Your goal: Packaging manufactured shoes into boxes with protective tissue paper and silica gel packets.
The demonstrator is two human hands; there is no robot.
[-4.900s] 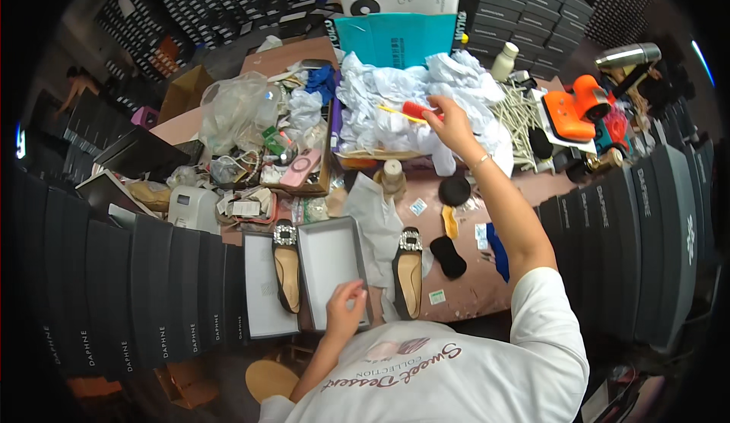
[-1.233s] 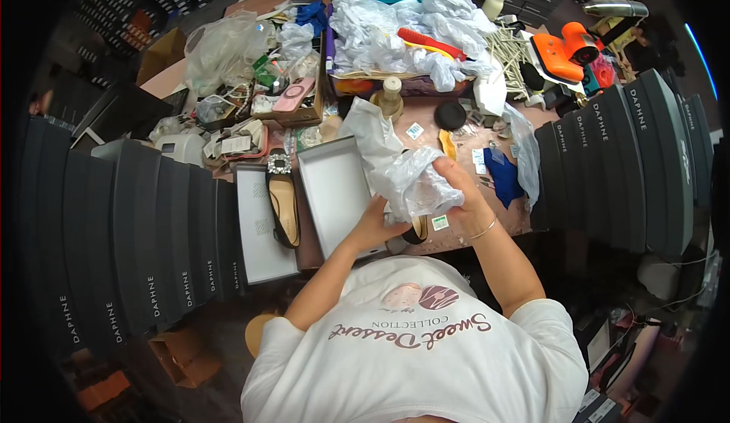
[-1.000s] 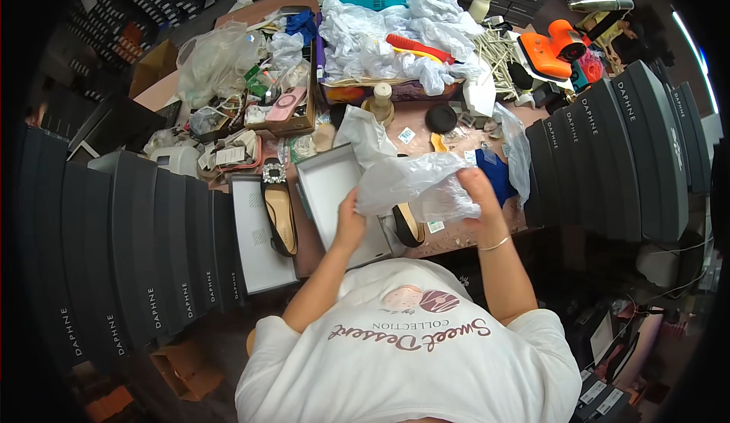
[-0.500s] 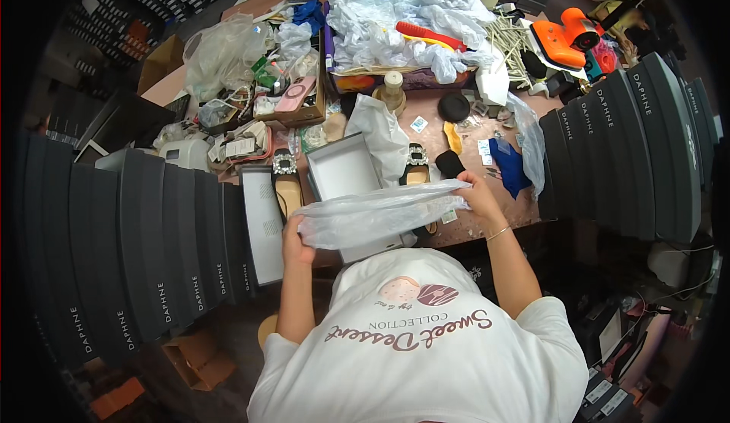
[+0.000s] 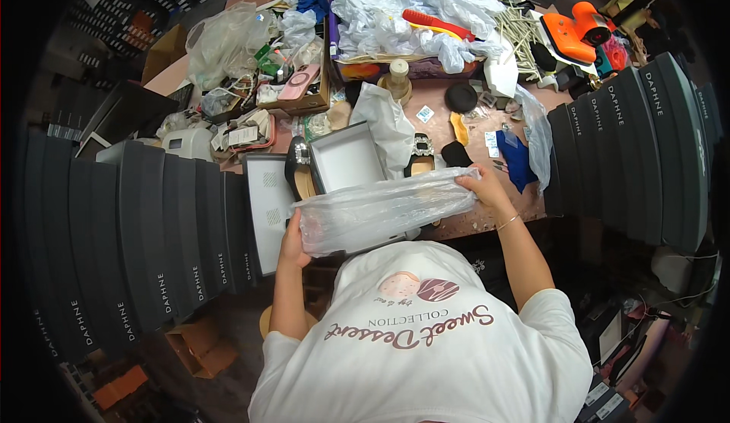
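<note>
A thin translucent plastic bag (image 5: 384,206) is stretched level between my two hands. My left hand (image 5: 292,242) grips its left end, and my right hand (image 5: 489,186) pinches the right end between thumb and fingers. Beneath and beyond it is an open grey shoebox (image 5: 346,155) with a pale inside, partly covered by the bag. To its left, a black shoe (image 5: 299,166) with a jewelled buckle leans by the box lid (image 5: 268,225). The other shoe (image 5: 420,154) lies right of the box, its near part hidden. White paper (image 5: 386,130) stands crumpled at the box's far corner.
Dark shoebox stacks flank me at left (image 5: 141,233) and right (image 5: 627,149). At the back are a bin of crumpled white wrapping (image 5: 380,20), a red-handled brush (image 5: 437,23), a cluttered carton (image 5: 312,100) and an orange tool (image 5: 570,34). Blue cloth (image 5: 513,161) lies right.
The bag is held more slanted and spread taller, its right end higher. My right hand has shifted slightly up and right. The view has moved a little.
</note>
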